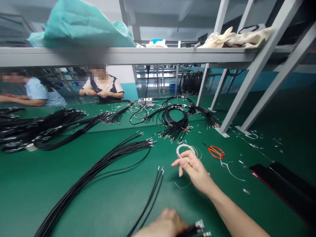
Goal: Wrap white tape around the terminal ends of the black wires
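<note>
My left hand (164,226) sits at the bottom edge, closed round a few black cables with metal ends (198,227). These cables run up the green table (118,204) to bare tips (160,169). My right hand (195,171) is farther out, to the right of those tips. Its fingers pinch a thin white tie loop (184,148) that curls above the fingertips. A long bundle of black cables (98,166) lies stretched out to the left of both hands.
Orange-handled scissors (216,152) lie right of my right hand. Coiled black cable bundles (175,120) and more piles (37,126) fill the far side. Two people (103,86) work across the table. Slanted metal shelf legs (244,89) stand at right, flat black objects (283,184) nearby.
</note>
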`<state>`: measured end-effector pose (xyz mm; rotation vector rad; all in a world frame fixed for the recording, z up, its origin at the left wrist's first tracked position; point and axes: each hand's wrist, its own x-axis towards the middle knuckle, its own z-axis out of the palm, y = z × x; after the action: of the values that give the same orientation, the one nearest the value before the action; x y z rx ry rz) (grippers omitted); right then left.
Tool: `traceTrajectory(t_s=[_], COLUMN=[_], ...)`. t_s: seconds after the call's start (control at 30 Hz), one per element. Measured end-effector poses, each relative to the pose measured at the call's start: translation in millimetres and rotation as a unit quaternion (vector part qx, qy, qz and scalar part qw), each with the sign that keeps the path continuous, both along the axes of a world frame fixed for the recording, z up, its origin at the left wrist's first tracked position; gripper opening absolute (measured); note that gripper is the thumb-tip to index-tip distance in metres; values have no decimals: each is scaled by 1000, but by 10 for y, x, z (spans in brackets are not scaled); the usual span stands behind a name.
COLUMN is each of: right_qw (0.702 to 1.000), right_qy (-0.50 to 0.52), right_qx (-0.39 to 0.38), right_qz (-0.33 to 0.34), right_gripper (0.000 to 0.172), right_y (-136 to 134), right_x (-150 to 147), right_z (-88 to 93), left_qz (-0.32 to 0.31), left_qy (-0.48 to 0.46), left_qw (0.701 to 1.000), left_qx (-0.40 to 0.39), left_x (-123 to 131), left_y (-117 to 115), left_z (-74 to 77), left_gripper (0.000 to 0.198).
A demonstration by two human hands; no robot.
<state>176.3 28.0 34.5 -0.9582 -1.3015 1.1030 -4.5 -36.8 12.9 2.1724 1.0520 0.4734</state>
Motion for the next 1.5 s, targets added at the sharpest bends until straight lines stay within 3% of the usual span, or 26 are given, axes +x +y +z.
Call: traceTrajectory(t_s=[0.07, 0.13, 0.2, 0.3, 0.43, 0.5, 0.63, 0.7, 0.83, 0.93, 1.03, 1.13, 1.2, 1.27, 1.37, 1.5], right_qw=[1000, 999, 998, 996, 993, 993, 991, 990, 991, 990, 985, 984, 987, 990, 991, 991], right_qy=[-27, -48, -63, -87, -116, -115, -126, -133, -121, -114, -129, -133, -112, -79, -36, -8], right_qx=[-5, -12, -22, -31, -36, -35, -30, -39, -60, -77, -91, -95, -99, -109, -125, -131], right_qz=[7, -3, -11, -4, 7, 12, 27, 31, -5, -40, -64, -71, -60, -41, -23, -32], right_gripper=[18, 19, 20, 22, 21, 19, 35, 34, 28, 27, 28, 28, 31, 38, 32, 26], right_y=[-32, -68, -105, -153, -189, -201, -218, -222, -209, -173, -129, -101, -96, -99, -111, -136], right_x=[-103, -174, -209, -222, -233, -245, -270, -280, -283, -262, -226, -194, -185, -187, -212, -255], right_z=[-31, -77, -118, -153, -159, -155, -157, -168, -207, -253, -307, -341, -344, -335, -309, -270], left_qz=[36, 173, 238, 233, 222, 230, 228, 225, 241, 285, 298, 300, 287, 255, 211, 226], left_qy=[-24, -122, -198, -257, -274, -277, -281, -274, -214, -54, 124, 159, 96, -16, -192, -304], left_qw=[999, 977, 950, 937, 935, 932, 930, 933, 943, 953, 943, 938, 953, 961, 917, 860], left_qx=[3, 8, 40, 37, 37, 52, 58, 59, 84, 88, 77, 75, 15, -106, -279, -343], left_x=[-63, -89, -74, -5, 54, 57, 54, 54, 39, 24, 23, 17, -2, -26, -57, -90], left_y=[248, 503, 678, 738, 658, 635, 625, 618, 598, 585, 577, 575, 578, 585, 606, 643], left_z=[152, 247, 261, 183, 98, 91, 100, 102, 64, -18, -92, -99, -73, -40, 8, 65], left_gripper=[13, 17, 20, 24, 15, 11, 12, 13, 20, 18, 10, 13, 13, 13, 19, 29])
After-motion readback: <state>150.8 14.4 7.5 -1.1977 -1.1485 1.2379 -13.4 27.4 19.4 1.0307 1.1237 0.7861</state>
